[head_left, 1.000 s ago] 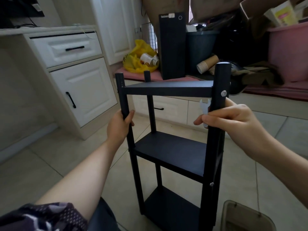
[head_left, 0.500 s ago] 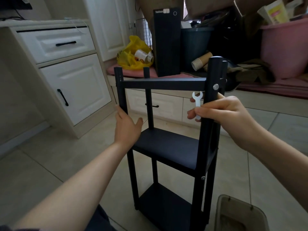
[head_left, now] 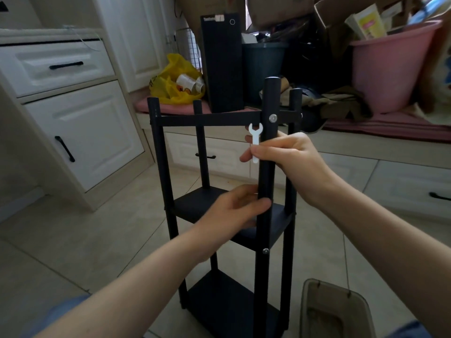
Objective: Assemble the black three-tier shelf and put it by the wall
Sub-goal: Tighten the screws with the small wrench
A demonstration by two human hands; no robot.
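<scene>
The black three-tier shelf [head_left: 210, 119] stands upright on the tiled floor in front of me, with four posts and silver bolts on the near right post. My right hand [head_left: 290, 162] grips that near right post just below the top tier and also pinches a small white flat wrench [head_left: 255, 140] against it. My left hand [head_left: 238, 208] reaches across the middle tier, and its fingers wrap the same near right post lower down.
White cabinets with black handles [head_left: 73, 132] stand to the left. Behind the shelf are a black tower case [head_left: 222, 62], a yellow bag [head_left: 177, 81], a dark bin and a pink tub [head_left: 393, 69]. A grey plastic container [head_left: 334, 311] sits on the floor at bottom right.
My left hand let go of the near left post and moved right across the middle tier to the near right post. My right hand stayed on that post with the wrench.
</scene>
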